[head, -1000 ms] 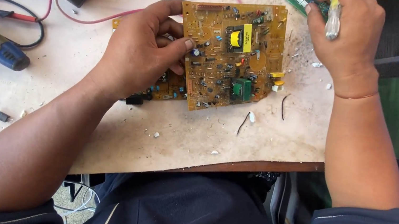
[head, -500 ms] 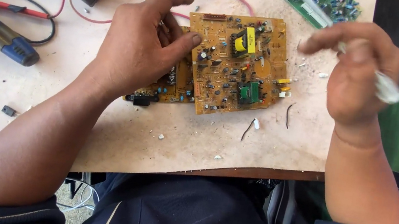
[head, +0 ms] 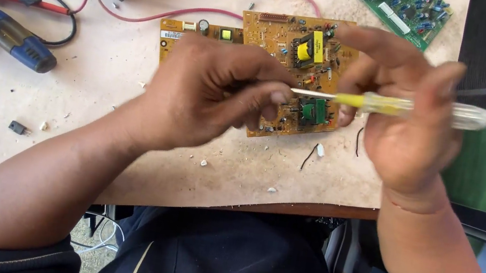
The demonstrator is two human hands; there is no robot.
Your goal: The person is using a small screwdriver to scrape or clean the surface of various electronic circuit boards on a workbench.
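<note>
The pale worktable filled most of the frame, and on it, at upper centre, lay the yellow circuit board, partly hidden by both hands. The left hand pinched the metal shaft of a screwdriver between thumb and fingertips, while the right hand closed around its clear yellow handle above the board's right edge. Cleaning or checking the tip went best, I judged, with the shaft held level and clear of the components. A small white rectangular label sat on the board's upper-left corner; a green board lay at upper right.
</note>
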